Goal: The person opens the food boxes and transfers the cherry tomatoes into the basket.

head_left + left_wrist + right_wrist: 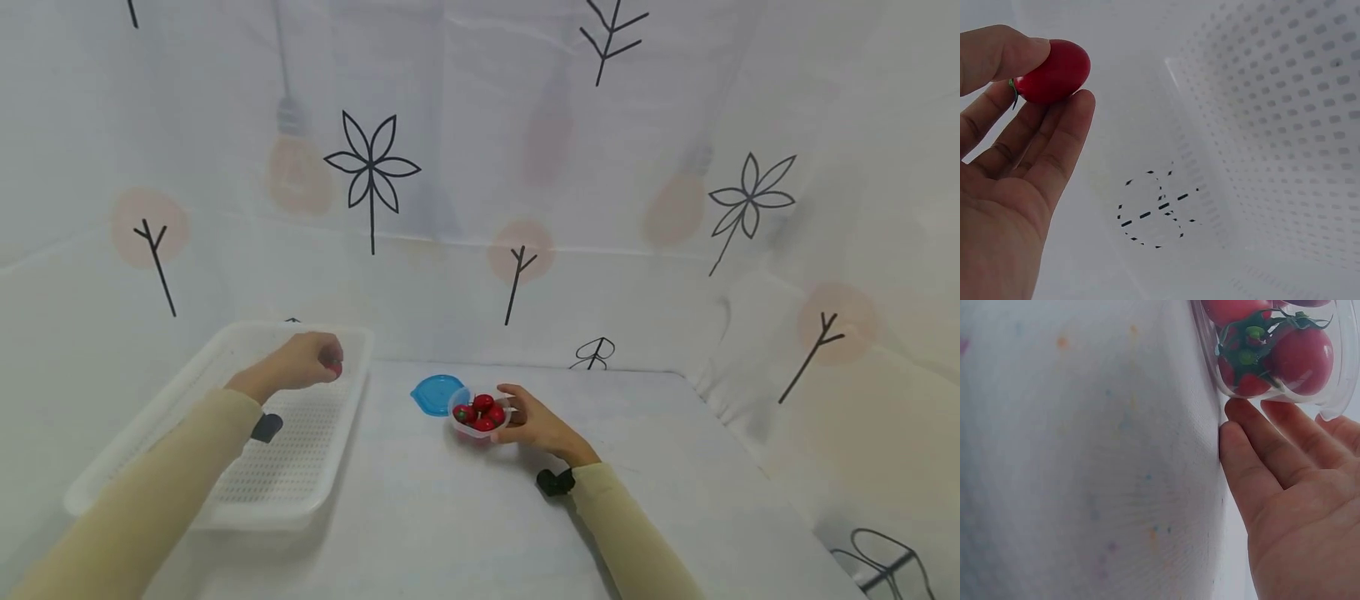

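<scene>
My left hand (pixel 303 360) pinches a red cherry tomato (pixel 1057 72) between thumb and fingertips, its green stalk toward the palm. It hangs above the white perforated basket (pixel 351 417), near the right-hand wall. On the table, a small clear plastic container (pixel 468 431) holds several cherry tomatoes (pixel 483 402) with green stalks. Beside its right side, my right hand (pixel 538 423) has fingers and thumb spread. In the right wrist view the fingers (pixel 1263 440) are mostly straight, with fingertips at the container's wall and a gap before the palm.
A blue lid (pixel 437 394) lies just behind and left of the container. The basket takes up the table's left side. A white patterned cloth (pixel 450 167) hangs behind the white table (pixel 420 517).
</scene>
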Motion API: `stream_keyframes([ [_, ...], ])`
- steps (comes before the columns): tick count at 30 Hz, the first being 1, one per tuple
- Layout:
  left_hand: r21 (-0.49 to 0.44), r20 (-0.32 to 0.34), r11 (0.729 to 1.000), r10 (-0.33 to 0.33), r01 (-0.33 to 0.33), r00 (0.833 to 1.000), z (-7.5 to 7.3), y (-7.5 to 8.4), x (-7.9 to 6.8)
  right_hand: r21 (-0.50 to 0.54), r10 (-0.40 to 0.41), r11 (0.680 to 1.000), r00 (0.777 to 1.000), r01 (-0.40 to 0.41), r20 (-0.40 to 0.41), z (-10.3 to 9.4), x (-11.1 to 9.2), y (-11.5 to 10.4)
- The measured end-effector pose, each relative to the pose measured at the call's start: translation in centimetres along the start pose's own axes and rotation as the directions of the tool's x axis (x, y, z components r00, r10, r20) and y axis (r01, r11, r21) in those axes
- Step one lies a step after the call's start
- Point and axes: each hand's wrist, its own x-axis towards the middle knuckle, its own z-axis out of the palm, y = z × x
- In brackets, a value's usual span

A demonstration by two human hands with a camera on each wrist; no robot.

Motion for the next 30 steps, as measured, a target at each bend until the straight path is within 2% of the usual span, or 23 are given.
stream_keyframes([
  [4,0.024,0.016,0.999,-0.044,0.044,0.999,0.7,-1.2,0.0,0.01,-0.001,1.0,1.0,0.001,0.006,0.2,0.1,-0.1],
  [9,0.04,0.048,0.991,-0.133,0.131,0.99,1.5,-1.7,0.0,0.014,0.002,1.0,1.0,-0.002,0.012,0.2,0.2,-0.1],
  [11,0.044,0.056,0.988,-0.149,0.146,0.987,1.8,-1.9,0.2,0.01,-0.004,1.0,1.0,0.004,0.014,0.1,0.2,0.0],
  [18,0.046,0.085,0.989,-0.146,0.142,0.986,2.3,-2.0,0.6,-0.008,-0.018,1.0,1.0,0.018,0.004,-0.3,0.1,0.3],
  [30,0.06,0.081,0.982,-0.182,0.178,0.98,2.7,-2.2,0.4,0.006,0.002,1.0,1.0,-0.002,0.005,-0.2,0.2,0.2],
])
